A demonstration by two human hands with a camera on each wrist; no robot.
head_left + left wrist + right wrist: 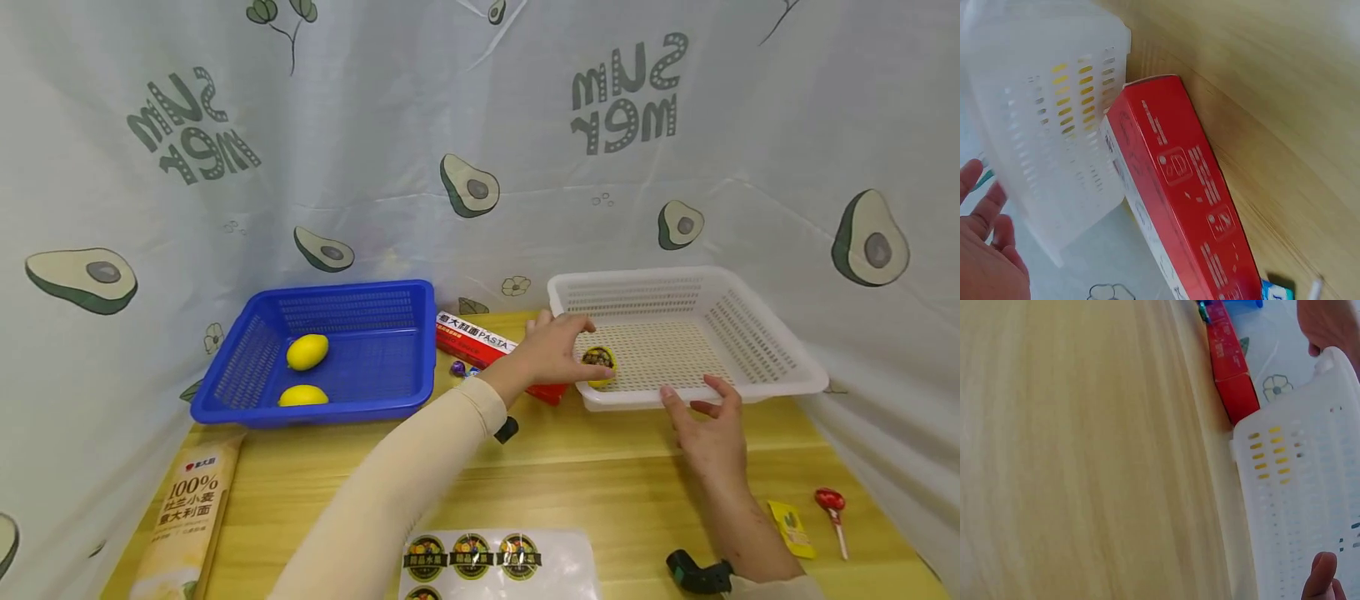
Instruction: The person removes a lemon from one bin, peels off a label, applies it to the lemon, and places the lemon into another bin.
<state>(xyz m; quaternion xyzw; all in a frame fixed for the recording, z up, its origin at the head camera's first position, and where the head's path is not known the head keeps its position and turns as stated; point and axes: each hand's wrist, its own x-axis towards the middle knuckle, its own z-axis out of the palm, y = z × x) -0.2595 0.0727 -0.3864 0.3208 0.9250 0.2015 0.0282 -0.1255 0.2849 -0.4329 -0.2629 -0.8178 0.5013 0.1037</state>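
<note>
The white basket [780,385] stands at the back right, a yellow lemon [602,382] with a dark round sticker lying in its front left corner. My left hand [553,350] reaches over the basket's left end with fingers spread, its thumb overlapping the lemon in the head view. At the front rim, my right hand [712,433] holds the basket, thumb at the rim and index finger over it. The thumb [1322,575] shows against the wall in the right wrist view. Yellow shows through the basket's slots in both wrist views.
A red pasta box [1179,169] lies against the basket's left end. Left of it is a blue basket [315,414] with two lemons. A pasta packet [183,517], a sticker sheet [555,567], a yellow sachet [791,529] and a red lollipop [830,500] lie nearer me.
</note>
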